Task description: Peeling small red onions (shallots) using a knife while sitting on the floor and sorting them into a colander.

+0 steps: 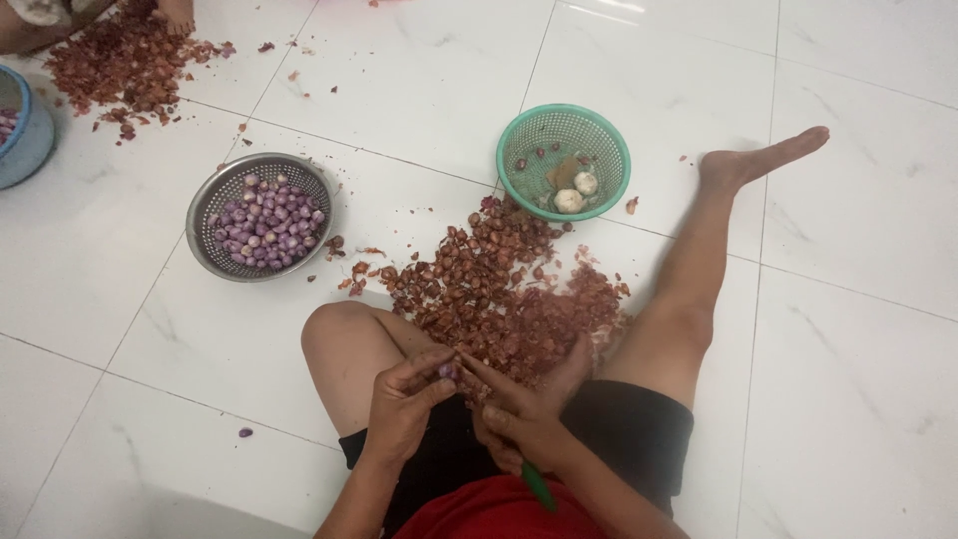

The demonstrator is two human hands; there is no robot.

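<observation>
I sit on a white tiled floor with legs spread. My left hand (407,391) pinches a small purple shallot (447,370) between thumb and fingers. My right hand (524,409) grips a small knife with a green handle (539,487), its index finger reaching to the shallot. Just beyond my hands lies a heap of red-brown shallot skins (499,289) between my legs. A metal colander (213,255) to the left holds several peeled purple shallots (267,222).
A green plastic basket (609,135) ahead holds two pale bulbs and a few scraps. Another pile of skins (125,62) lies far left beside a blue bowl (28,140) and another person's foot (178,14). One loose shallot (244,432) lies on the floor.
</observation>
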